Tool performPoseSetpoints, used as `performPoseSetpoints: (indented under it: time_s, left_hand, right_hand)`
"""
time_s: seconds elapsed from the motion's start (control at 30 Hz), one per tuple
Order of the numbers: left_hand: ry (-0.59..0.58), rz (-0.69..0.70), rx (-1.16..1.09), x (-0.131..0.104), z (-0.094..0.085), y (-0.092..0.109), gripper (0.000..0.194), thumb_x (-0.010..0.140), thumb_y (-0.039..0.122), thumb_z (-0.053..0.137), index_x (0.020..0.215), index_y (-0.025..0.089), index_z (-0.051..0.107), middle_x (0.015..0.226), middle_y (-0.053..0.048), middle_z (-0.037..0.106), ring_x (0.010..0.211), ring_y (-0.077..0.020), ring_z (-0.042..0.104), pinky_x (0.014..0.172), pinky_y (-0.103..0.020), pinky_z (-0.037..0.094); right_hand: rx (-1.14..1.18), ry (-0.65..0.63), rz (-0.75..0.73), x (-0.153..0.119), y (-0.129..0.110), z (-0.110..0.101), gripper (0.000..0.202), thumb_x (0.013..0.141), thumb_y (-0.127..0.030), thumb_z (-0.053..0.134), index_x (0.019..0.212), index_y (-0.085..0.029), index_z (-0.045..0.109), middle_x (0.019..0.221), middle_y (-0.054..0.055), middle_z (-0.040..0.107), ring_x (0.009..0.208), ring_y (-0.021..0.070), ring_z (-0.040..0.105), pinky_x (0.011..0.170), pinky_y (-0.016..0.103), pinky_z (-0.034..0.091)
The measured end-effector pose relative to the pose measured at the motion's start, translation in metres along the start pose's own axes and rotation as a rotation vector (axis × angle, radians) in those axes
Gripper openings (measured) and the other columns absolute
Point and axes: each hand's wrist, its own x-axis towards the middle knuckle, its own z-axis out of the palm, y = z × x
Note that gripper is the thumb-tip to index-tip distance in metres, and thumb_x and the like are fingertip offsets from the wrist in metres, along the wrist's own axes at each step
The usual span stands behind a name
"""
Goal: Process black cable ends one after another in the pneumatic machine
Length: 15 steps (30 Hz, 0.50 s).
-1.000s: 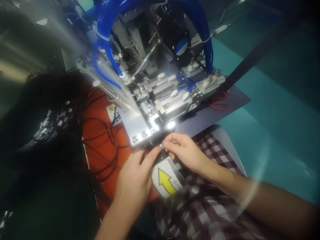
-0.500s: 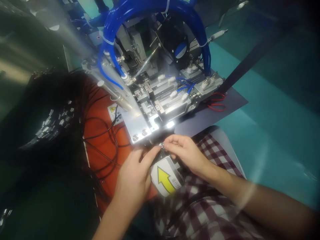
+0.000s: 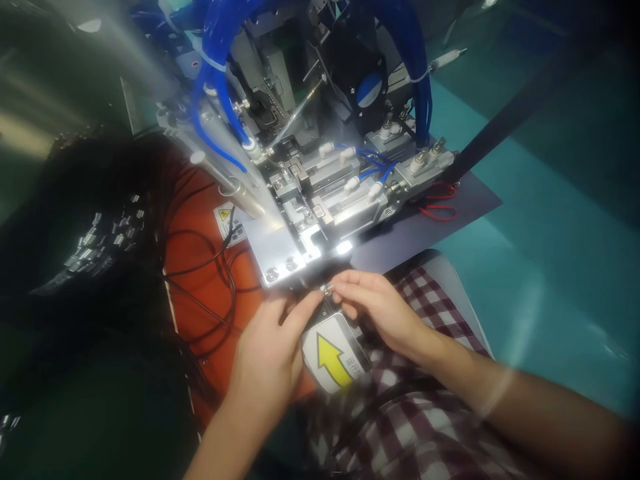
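Observation:
Just below the front edge of a metal machine plate point(image 3: 277, 250), my two hands meet at a small shiny metal piece point(image 3: 327, 289). My right hand point(image 3: 375, 303) pinches this piece between thumb and fingertips. Bent round from the other side, my left hand point(image 3: 273, 340) has its thumb tip against the piece; its other fingers are mostly hidden behind the thumb. The piece is too small to name. Under the hands sits a white label with a yellow arrow point(image 3: 330, 357). A bright light point(image 3: 345, 247) shines at the plate's edge above them.
Blue air hoses point(image 3: 215, 40) arch over pneumatic cylinders point(image 3: 355, 210). Dark cables point(image 3: 230, 280) loop across an orange base point(image 3: 195, 253) at left. Many small shiny pieces point(image 3: 93, 240) lie on a dark surface. Red-handled scissors point(image 3: 440, 203) rest on a grey sheet point(image 3: 400, 240).
The view has shifted slightly. My right fingers have drawn a little away from my left thumb, showing more of the small metal piece between them.

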Motion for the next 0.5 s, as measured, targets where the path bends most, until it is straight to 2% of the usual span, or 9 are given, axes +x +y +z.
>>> performPoseSetpoints:
  time_s: [0.3,0.5]
  left_hand:
    - [0.000,-0.016,-0.027,-0.0009,0.0005,-0.0004,0.038,0.091,0.010,0.036,0.119,0.017,0.061,0.094,-0.008,0.056,0.080,-0.0162,0.058,0.064,-0.025,0.051]
    - [0.014,-0.010,-0.032,-0.0015,0.0013,-0.0010,0.037,0.091,0.011,0.036,0.118,0.016,0.062,0.094,-0.008,0.056,0.080,-0.0163,0.058,0.063,-0.025,0.051]
  right_hand:
    - [-0.046,0.058,-0.037,0.0004,-0.0019,0.0012,0.013,0.075,-0.027,0.066,0.071,-0.015,0.062,0.052,-0.007,0.048,0.049,0.0071,0.040,0.051,0.023,0.031]
    - [-0.044,0.091,-0.041,-0.0011,-0.0006,0.0030,0.013,0.075,-0.025,0.065,0.067,-0.016,0.061,0.051,-0.007,0.046,0.049,0.0067,0.039,0.049,0.022,0.031]
